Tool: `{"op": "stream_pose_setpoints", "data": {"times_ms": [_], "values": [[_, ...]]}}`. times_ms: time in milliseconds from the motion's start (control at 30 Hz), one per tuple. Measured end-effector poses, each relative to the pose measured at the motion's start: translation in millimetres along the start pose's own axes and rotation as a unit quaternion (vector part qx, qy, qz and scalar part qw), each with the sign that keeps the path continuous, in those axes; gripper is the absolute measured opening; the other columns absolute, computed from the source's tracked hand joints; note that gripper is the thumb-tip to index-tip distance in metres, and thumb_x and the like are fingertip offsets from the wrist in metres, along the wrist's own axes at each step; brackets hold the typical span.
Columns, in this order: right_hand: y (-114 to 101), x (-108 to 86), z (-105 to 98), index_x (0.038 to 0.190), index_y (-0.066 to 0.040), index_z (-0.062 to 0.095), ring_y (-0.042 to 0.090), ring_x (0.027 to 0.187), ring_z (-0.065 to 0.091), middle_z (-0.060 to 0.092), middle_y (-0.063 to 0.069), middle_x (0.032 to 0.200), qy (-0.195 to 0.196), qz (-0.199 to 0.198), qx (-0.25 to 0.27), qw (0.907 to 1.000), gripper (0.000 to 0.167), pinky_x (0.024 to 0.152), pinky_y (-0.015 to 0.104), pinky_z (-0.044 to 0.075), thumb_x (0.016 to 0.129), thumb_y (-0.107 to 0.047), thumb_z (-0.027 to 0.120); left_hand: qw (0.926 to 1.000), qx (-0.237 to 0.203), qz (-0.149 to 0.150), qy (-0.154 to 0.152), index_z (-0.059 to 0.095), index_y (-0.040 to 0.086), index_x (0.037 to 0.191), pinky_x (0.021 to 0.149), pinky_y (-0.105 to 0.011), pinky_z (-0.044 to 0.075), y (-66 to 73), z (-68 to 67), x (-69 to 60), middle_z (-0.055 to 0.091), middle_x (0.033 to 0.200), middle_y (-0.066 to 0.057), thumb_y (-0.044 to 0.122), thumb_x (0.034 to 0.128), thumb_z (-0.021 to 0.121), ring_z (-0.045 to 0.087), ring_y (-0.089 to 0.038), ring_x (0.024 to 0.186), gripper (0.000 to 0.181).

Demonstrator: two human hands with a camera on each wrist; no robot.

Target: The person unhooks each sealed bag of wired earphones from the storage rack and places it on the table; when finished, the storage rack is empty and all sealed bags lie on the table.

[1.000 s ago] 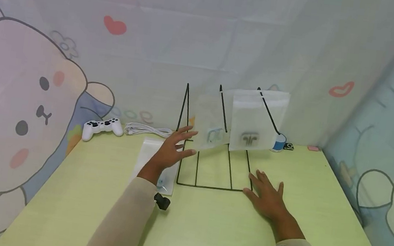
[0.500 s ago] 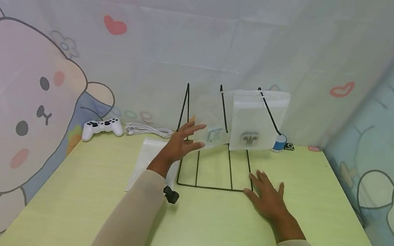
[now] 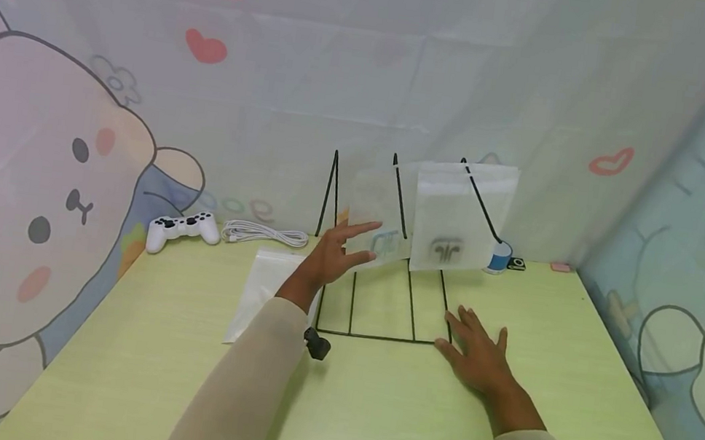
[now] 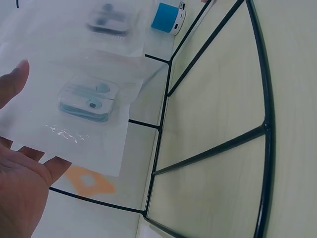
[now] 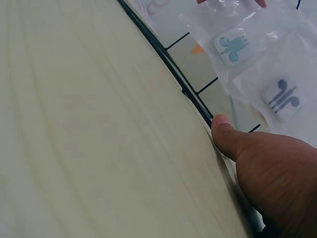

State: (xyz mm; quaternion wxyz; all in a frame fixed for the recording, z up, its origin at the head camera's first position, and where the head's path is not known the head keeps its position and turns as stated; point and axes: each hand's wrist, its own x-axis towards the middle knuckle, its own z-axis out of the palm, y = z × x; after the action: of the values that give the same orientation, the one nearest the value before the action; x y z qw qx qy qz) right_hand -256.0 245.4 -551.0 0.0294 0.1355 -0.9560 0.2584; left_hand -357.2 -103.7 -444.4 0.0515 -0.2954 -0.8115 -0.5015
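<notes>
Left hand (image 3: 332, 250) is spread, thumb and index apart at the left edge of the middle bag (image 3: 376, 197); can't tell how firmly it touches, if at all. Looks like it's there to settle or square the bag. Right hand (image 3: 478, 353) is spread too, thumb on the front bar of the wire rack (image 3: 378, 337) at its right corner, probably so the light frame doesn't slide or tip. Middle bag hangs on the middle prong (image 3: 400, 200), pale-blue earphone item inside; right bag (image 3: 442, 213) hangs on the right prong (image 3: 482, 201), dark earphones inside. Both seem hung by the top so contents sag low and face front. Third bag (image 3: 264, 290) lies flat on the table, left of rack, partly behind the left arm. Left prong (image 3: 327, 191) carries no bag.
</notes>
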Motion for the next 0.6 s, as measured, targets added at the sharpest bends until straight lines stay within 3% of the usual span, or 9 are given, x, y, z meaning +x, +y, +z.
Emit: {"op": "stream_pose_setpoints", "data": {"times_ms": [233,400,600], "values": [[0.2,-1.2,-0.9,0.168,-0.013,0.045,0.047,0.167,0.024,0.032,0.021,0.178,0.001,-0.002,0.000,1.0000,0.070,0.120,0.090,-0.007,0.111,-0.052,0.057,1.0000,-0.001,0.003,-0.007,0.054,0.023,0.163,0.134,-0.068,0.025,-4.4,2.7,6.7,0.050,0.172,-0.005,0.024,0.1063,0.073,0.018,-0.035,0.172,0.060],[-0.3,-0.9,-0.5,0.168,-0.013,0.045,0.047,0.167,0.024,0.032,0.022,0.178,0.003,-0.004,-0.003,1.0000,0.070,0.120,0.091,-0.006,0.111,-0.051,0.057,0.9997,-0.022,-0.008,-0.006,0.054,0.027,0.163,0.133,-0.064,0.030,-3.3,3.4,8.5,0.048,0.173,-0.001,0.027,0.1067,0.073,0.033,-0.031,0.167,0.060],[-2.8,0.0,-1.1,0.167,-0.012,0.046,0.048,0.166,0.026,0.033,0.023,0.177,0.007,-0.005,-0.003,1.0000,0.069,0.120,0.091,-0.005,0.111,-0.051,0.058,0.9994,-0.033,-0.006,0.000,0.054,0.025,0.163,0.133,-0.062,0.032,-1.5,2.4,7.7,0.049,0.172,-0.002,0.024,0.1062,0.074,0.038,-0.029,0.165,0.060]]}}
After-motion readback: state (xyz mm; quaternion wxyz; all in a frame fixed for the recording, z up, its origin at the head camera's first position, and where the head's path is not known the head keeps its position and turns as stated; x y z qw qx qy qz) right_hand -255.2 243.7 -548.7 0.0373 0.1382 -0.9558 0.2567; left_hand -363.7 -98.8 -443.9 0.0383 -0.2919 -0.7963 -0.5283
